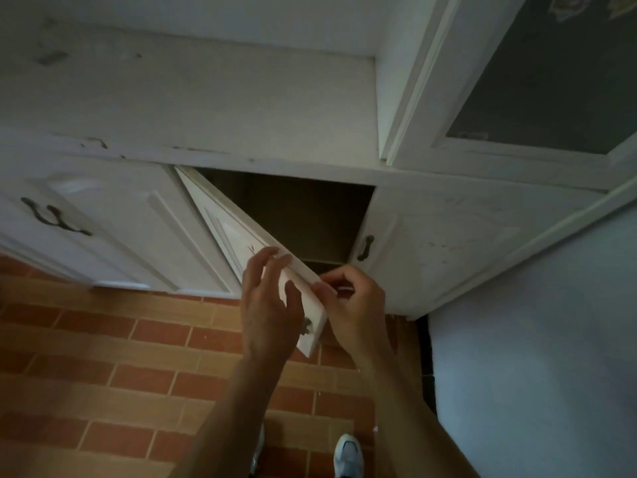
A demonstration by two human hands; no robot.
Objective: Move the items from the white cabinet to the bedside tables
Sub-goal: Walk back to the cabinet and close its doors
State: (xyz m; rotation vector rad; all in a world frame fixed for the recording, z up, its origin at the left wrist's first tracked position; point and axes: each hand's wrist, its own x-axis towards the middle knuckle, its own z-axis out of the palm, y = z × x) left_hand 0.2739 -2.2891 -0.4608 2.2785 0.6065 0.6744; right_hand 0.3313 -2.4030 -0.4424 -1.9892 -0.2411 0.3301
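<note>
Brick-pattern floor (138, 357) across the lower frame, pale wall (534, 339) at right. White cabinet (206, 98) fills the top half. Its centre cabinet door (238, 243) is ajar, between the hands. Left hand (269, 305) at its front face, fingers spread and loose. Right hand (355, 305) pinches the door's free edge. Compartment (293, 208) behind is dark, can't tell contents. Right-hand door (448, 243) closed. Sneaker (348, 453) bottom centre.

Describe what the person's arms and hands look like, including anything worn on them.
The left forearm and right forearm are bare to the picture's lower edge; no sleeve shows. The left hand and right hand wear no gloves, and no watch, bracelet or ring is visible, though the light is dim.
</note>
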